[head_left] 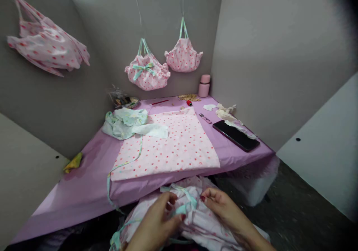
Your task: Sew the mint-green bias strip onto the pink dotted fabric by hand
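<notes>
- The step in hand appeared to be working a mint-green ribbon tie (184,206) on a gathered pink dotted fabric piece (195,221) in the person's lap, below the table edge.
- The left hand (159,221) pinched the ribbon; the right hand (220,206) gripped the fabric beside it.
- The next move likely called for steady, even tension.
- The fabric looked soft, rumpled, lightweight.

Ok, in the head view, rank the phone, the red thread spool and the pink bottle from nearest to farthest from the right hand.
From the right hand:
1. Phone, on the table's right edge.
2. Red thread spool, farther back, near centre.
3. Pink bottle, in the back corner by the wall.
</notes>
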### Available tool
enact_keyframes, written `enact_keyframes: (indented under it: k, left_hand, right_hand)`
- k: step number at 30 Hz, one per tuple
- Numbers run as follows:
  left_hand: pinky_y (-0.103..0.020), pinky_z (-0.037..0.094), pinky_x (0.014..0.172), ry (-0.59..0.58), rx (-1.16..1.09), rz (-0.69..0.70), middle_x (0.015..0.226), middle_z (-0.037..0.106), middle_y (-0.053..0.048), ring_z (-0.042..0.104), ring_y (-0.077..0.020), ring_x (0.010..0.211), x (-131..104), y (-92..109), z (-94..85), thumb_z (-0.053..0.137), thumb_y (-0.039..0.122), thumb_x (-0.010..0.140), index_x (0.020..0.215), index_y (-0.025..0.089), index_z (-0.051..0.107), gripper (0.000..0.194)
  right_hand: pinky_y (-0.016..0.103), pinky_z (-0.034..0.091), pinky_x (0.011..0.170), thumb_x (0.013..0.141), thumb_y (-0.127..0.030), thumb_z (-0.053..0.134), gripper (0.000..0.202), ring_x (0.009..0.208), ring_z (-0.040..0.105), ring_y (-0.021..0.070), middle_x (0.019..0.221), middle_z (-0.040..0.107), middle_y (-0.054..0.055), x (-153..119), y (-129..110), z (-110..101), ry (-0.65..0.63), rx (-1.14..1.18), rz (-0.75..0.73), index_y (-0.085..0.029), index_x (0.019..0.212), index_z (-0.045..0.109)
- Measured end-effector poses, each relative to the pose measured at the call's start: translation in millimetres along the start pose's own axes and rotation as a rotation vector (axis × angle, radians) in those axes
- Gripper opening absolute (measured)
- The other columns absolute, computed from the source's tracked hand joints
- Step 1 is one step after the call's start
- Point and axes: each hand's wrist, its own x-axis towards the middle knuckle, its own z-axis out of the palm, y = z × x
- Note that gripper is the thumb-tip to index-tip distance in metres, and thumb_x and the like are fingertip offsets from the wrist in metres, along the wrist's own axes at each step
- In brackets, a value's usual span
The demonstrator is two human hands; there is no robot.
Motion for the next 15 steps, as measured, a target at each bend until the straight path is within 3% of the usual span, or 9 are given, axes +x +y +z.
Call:
enact_keyframes:
  k: [3,6,8,10,13,15]
  left_hand:
    - [-0.026,0.037,0.071,-0.041,-0.015,0.016,0.079,0.06,-0.004,0.052,-0.0184,0.077,-1,2,18.1,0.053,0.022,0.077,0.085,0.015,0.06,0.012]
    - [-0.022,0.032,0.054,-0.071,-0.312,-0.017,0.062,0.048,0.002,0.042,-0.0117,0.056,2,11,19.4,0.047,0.034,0.084,0.072,0.016,0.055,0.023]
    - [-0.02,0.023,0.044,-0.177,-0.564,-0.102,0.055,0.04,0.007,0.029,-0.0075,0.045,-1,21,8.6,0.054,0.044,0.079,0.074,0.017,0.052,0.028]
    - [-0.019,0.014,0.04,-0.26,-0.75,-0.209,0.049,0.034,0.01,0.018,-0.0052,0.04,-9,32,-7.6,0.061,0.047,0.074,0.075,0.018,0.05,0.031]
    - [-0.019,0.009,0.04,-0.192,-0.925,-0.293,0.047,0.028,0.011,0.011,-0.004,0.04,-24,46,-29.4,0.069,0.045,0.068,0.073,0.018,0.048,0.035]
    - [-0.019,0.007,0.039,-0.151,-0.966,-0.327,0.047,0.028,0.012,0.009,-0.0034,0.041,-30,53,-36.1,0.072,0.044,0.065,0.073,0.018,0.048,0.036]
  right_hand:
    - [0.02,0.016,0.044,0.063,-0.039,0.072,0.032,0.046,0.024,0.007,0.052,0.035,-0.01,5,4,8,-0.004,0.0,-0.035,-0.018,0.082,0.056]
    - [0.019,0.019,0.045,0.061,-0.021,0.071,0.043,0.047,0.028,0.007,0.057,0.038,-0.01,-2,-2,19,-0.155,-0.047,-0.043,-0.021,0.102,0.057]
    - [0.019,0.022,0.045,0.062,-0.016,0.067,0.028,0.049,0.031,0.0073,0.059,0.043,-0.008,-8,-8,24,-0.265,-0.133,-0.024,-0.019,0.089,0.061]
    - [0.02,0.022,0.045,0.065,-0.016,0.063,0.005,0.049,0.032,0.0076,0.055,0.044,-0.006,-12,-14,25,-0.291,-0.207,-0.005,-0.016,0.069,0.061]
    - [0.019,0.018,0.042,0.067,-0.022,0.066,0.009,0.046,0.027,0.0068,0.052,0.039,-0.008,-12,-16,25,-0.284,-0.202,0.003,-0.016,0.072,0.062]
    - [0.018,0.019,0.043,0.06,-0.028,0.075,0.036,0.047,0.026,0.0065,0.057,0.04,-0.008,-12,-14,29,-0.318,-0.113,-0.01,-0.019,0.093,0.063]
